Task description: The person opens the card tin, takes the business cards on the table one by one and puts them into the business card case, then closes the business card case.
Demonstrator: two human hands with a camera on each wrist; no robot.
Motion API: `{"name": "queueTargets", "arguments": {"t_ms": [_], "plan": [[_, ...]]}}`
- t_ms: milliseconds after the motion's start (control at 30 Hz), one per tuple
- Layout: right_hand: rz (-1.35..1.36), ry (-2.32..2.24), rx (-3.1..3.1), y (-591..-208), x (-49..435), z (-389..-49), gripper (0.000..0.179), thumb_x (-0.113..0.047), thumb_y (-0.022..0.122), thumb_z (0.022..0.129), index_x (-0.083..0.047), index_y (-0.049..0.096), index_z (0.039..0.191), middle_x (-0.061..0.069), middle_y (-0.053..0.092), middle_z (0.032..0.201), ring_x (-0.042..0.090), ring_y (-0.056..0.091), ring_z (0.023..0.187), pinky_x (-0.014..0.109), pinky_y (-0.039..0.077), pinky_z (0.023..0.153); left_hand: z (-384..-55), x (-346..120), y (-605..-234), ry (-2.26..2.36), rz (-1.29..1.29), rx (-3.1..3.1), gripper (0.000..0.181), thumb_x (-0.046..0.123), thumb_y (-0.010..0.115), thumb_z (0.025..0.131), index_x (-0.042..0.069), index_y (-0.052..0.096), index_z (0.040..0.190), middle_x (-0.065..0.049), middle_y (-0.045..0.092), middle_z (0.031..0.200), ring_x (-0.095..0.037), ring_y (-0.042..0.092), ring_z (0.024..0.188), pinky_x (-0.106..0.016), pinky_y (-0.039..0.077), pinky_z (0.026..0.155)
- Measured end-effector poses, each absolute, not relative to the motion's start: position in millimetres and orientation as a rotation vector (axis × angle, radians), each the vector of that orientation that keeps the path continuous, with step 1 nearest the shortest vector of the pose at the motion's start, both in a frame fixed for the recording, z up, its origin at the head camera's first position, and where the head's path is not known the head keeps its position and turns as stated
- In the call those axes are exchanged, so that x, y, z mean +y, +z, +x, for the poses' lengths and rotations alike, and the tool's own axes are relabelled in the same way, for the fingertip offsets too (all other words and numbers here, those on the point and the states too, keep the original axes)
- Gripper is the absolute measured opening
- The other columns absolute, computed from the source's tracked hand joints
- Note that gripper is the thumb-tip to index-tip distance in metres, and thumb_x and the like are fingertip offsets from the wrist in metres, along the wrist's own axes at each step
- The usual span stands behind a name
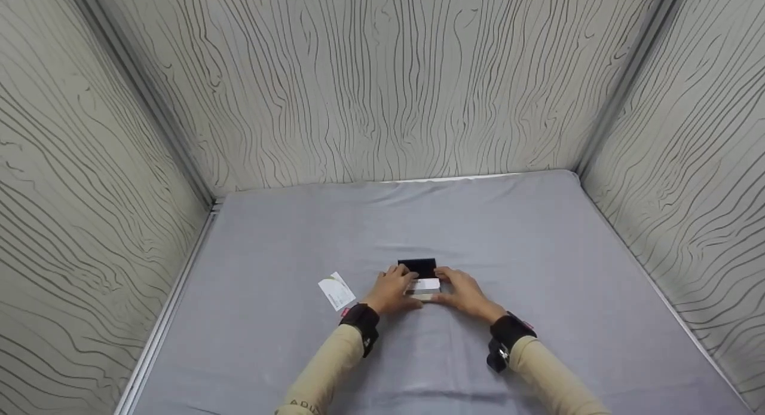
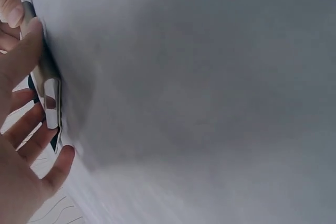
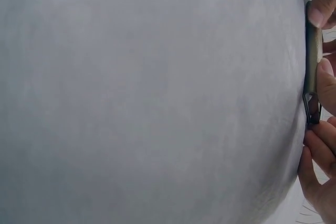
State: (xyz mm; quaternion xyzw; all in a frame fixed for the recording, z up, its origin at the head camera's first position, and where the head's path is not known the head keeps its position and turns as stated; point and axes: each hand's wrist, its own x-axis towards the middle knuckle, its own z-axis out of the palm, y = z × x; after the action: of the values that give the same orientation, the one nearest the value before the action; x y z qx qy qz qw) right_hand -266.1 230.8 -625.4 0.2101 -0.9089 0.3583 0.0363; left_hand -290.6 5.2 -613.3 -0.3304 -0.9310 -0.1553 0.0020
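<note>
A small card case (image 1: 418,265) with its dark lid raised lies on the grey cloth, in front of the person. White cards (image 1: 427,284) show inside its lower half. My left hand (image 1: 388,292) holds the case's left side, thumb at the near edge and fingers toward the lid. On the opposite side, my right hand (image 1: 469,295) grips it likewise between thumb and fingers. From the left wrist, the case (image 2: 51,106) appears edge-on with a shiny metal rim. In the right wrist view, both thumbs press along the near edge of the case (image 3: 311,72).
A white printed card (image 1: 336,291) lies flat on the cloth left of the left hand. Grey cloth (image 1: 287,235) with a few wrinkles covers the table. Panels with a wood-grain line pattern (image 1: 382,86) stand behind and at both sides.
</note>
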Motion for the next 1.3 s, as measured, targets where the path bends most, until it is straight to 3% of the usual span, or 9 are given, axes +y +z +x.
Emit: {"name": "queueTargets", "arguments": {"t_ms": [200,433,733,1000,1300], "plan": [[0.642,1.112,-2.777,-628,230,-267,0.060,-0.024,0.079,0.084,0.006,0.055,0.130,0.021,0.066,0.121,0.042,0.058,0.114,0.058,0.041,0.097,-291,-6,-613,-0.560,-1.029,-2.796,0.036,0.026,0.070,0.092,0.008,0.066,0.123,-0.006,0.062,0.112,-0.024,0.058,0.108,-0.043,0.049,0.086],[0.630,1.138,-2.776,-629,229,-269,0.060,-0.024,0.080,0.083,0.006,0.056,0.129,0.021,0.066,0.120,0.043,0.057,0.115,0.058,0.039,0.098,-296,-34,-612,-0.515,-0.911,-2.727,0.029,0.020,0.070,0.091,0.007,0.068,0.118,-0.009,0.064,0.107,-0.028,0.061,0.101,-0.049,0.050,0.080],[0.618,1.121,-2.778,-628,231,-269,0.059,-0.022,0.081,0.082,0.006,0.057,0.127,0.021,0.067,0.119,0.044,0.057,0.114,0.058,0.039,0.098,-302,-78,-615,-0.537,-0.723,-2.776,0.052,0.028,0.077,0.087,0.000,0.061,0.127,-0.016,0.062,0.119,-0.033,0.059,0.111,-0.055,0.047,0.086],[0.610,1.130,-2.808,-627,232,-268,0.058,-0.021,0.080,0.083,0.007,0.057,0.128,0.022,0.066,0.120,0.043,0.055,0.117,0.057,0.039,0.101,-298,-111,-614,-0.615,-0.616,-2.859,0.067,0.034,0.074,0.089,-0.005,0.050,0.138,-0.022,0.055,0.134,-0.037,0.051,0.125,-0.056,0.042,0.097],[0.591,1.128,-2.803,-626,231,-268,0.056,-0.020,0.081,0.082,0.007,0.059,0.126,0.021,0.066,0.119,0.044,0.056,0.116,0.058,0.039,0.100,-294,-137,-614,-0.541,-0.450,-2.979,0.074,0.039,0.077,0.084,-0.005,0.052,0.137,-0.024,0.058,0.128,-0.042,0.053,0.118,-0.060,0.042,0.090]]}}
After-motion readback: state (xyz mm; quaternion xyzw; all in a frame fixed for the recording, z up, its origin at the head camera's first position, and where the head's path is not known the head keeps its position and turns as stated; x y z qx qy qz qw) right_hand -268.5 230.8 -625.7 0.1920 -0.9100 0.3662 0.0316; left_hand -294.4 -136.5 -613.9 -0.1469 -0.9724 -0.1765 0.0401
